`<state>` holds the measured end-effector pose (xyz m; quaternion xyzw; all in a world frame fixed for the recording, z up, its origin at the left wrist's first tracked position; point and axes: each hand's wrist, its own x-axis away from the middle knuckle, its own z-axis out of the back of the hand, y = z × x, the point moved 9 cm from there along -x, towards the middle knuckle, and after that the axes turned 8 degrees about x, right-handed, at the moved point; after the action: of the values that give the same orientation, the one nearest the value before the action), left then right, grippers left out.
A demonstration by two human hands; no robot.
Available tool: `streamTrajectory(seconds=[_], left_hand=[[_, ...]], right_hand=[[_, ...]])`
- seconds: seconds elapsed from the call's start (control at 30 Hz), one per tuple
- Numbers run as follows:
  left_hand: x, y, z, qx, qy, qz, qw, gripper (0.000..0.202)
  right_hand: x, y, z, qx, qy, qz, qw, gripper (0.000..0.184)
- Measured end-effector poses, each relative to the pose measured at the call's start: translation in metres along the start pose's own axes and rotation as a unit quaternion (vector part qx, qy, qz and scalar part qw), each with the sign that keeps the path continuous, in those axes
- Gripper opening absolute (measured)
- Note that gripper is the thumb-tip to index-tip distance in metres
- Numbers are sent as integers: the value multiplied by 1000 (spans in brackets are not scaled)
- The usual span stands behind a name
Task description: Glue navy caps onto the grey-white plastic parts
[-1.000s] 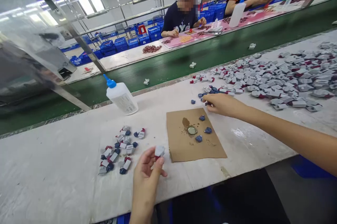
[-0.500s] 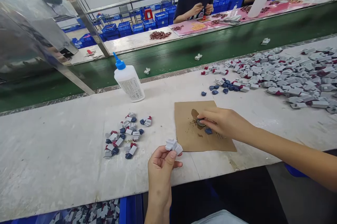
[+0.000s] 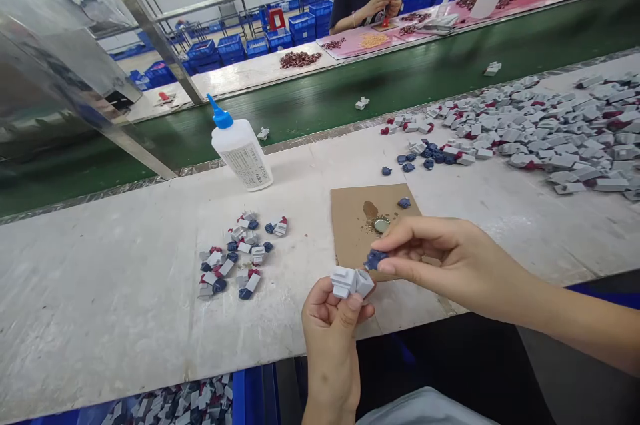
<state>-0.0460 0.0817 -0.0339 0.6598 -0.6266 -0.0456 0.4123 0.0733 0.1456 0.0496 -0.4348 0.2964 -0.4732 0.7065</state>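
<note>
Between thumb and fingers, my left hand (image 3: pixel 334 325) holds a light grey plastic part (image 3: pixel 350 282) above the table's front edge. My right hand (image 3: pixel 440 255) pinches a small dark blue plastic piece (image 3: pixel 374 259) just above and to the right of the grey part; I cannot tell whether the two touch. Beneath them lies a brown cardboard sheet (image 3: pixel 350 212). On it are a shallow round metal cap (image 3: pixel 381 225), wet brown stains, and another dark blue piece (image 3: pixel 404 202).
A white bottle (image 3: pixel 244 155) with a blue nozzle stands behind a cluster of joined parts (image 3: pixel 235 252). Grey parts (image 3: pixel 560 132) heap at right, near loose blue pieces (image 3: pixel 435 153). A green conveyor (image 3: pixel 310 102) runs behind; co-workers sit across it. A blue bin (image 3: pixel 240 398) sits below.
My right hand has left the metal cap and come toward my left hand, now with a blue piece. My left hand has shifted right and turned the grey part. Conveyor parts have moved left.
</note>
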Motion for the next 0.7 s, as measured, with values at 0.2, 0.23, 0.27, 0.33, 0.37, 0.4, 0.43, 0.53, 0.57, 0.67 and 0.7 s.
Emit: streamTrajectory(seconds=[0.2, 0.23, 0.27, 0.33, 0.37, 0.4, 0.43, 0.53, 0.57, 0.67, 0.7], left_hand=[[0, 3, -1, -29, -6, -31, 999, 21], [0, 4, 0, -33, -8, -36, 999, 21], [-1, 5, 1, -38, -11, -40, 998, 20], [-1, 6, 1, -56, -33, -48, 997, 17], [-1, 7, 0, -66, -49, -54, 995, 16], [-1, 8, -1, -76, -63, -60, 993, 14], [0, 8, -1, -85, -73, -64, 992, 13], [2, 8, 3, -102, -64, -61, 991, 13], [2, 8, 6, -110, -56, -57, 991, 14], [0, 11, 16, -168, -40, -49, 984, 16], [-2, 15, 21, -206, -40, -50, 976, 16]], right_hand=[[4, -1, -5, 31, -23, 28, 999, 15], [4, -4, -5, 49, -27, 47, 997, 14], [5, -8, -6, 70, -32, 71, 994, 13], [7, -16, -9, 116, -46, 122, 985, 10], [8, -18, -10, 131, -55, 142, 980, 9], [9, -19, -11, 136, -62, 155, 976, 8], [9, -19, -12, 132, -67, 160, 976, 8], [10, -12, -15, 89, -74, 140, 983, 8], [11, -7, -18, 73, -78, 123, 987, 9], [8, 11, -34, 43, -98, 69, 992, 15], [6, 15, -41, 44, -106, 63, 991, 17]])
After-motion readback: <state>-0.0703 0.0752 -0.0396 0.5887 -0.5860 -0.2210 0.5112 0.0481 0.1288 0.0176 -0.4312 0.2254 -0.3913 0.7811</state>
